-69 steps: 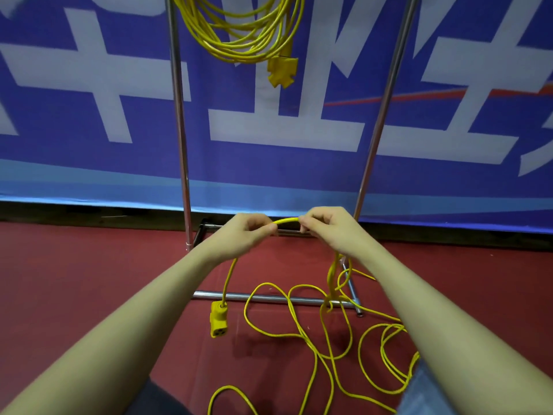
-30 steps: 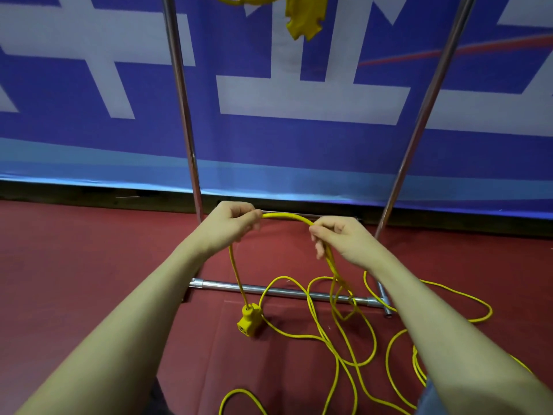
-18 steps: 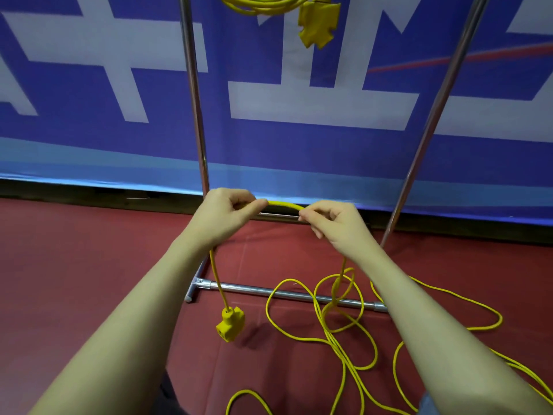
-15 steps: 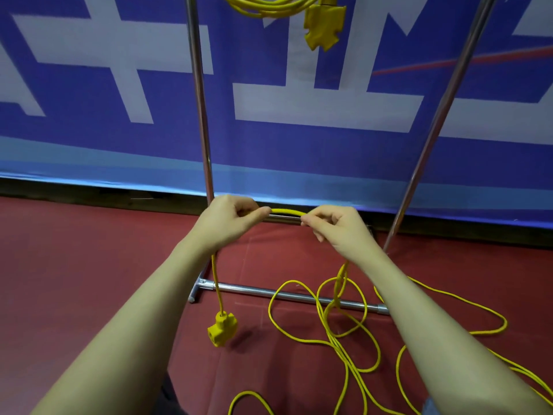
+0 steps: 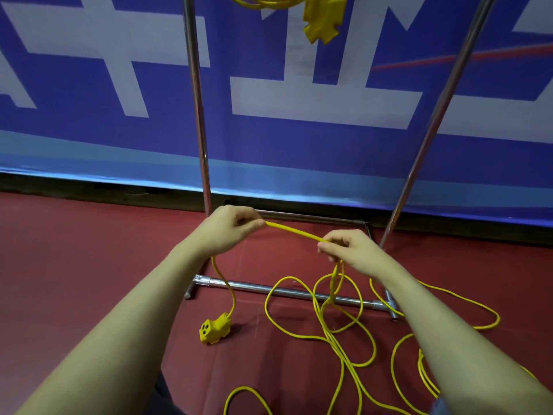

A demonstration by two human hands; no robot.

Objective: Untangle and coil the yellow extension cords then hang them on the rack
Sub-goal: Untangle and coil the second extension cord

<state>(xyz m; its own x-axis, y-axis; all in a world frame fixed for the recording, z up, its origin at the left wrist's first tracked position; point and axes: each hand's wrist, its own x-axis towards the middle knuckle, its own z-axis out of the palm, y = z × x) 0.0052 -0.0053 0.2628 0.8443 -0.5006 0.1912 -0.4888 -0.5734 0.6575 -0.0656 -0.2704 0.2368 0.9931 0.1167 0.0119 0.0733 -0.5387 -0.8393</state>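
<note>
Head view, the only one. Near the centre of the frame the left hand point(image 5: 229, 227) pinches a thin yellow rubber-sheathed extension cord point(image 5: 291, 231) between thumb and curled fingers, and the right hand point(image 5: 350, 250), just right of centre and a little lower, pinches the same cord further along. A short straight stretch runs between them. Below the left hand the cord drops to its chunky yellow multi-outlet socket block point(image 5: 215, 327), which lies at or just above the dark red floor mat point(image 5: 74, 265), left of centre in the lower half. Below the right hand the cord falls into loose, crossing loops spread over the lower right of the frame, some lying over the chromed base bar of the metal tube rack point(image 5: 287, 292).

At the top edge, a second yellow cord already coiled point(image 5: 266, 0) hangs from the rack with its socket block beside it, so one cord seems done. The step in hand looks like the start of coiling the second: the socket end is secured and the first length is being measured out. The next move likely calls for the right hand to slide along, draw up slack and pass a loop to the left, freeing the crossings on the mat as they come up.

Writing: the blue banner point(image 5: 299, 145) behind carries large white strokes, cropped too closely to be read. No brand or label is legible on the cord or block.
</note>
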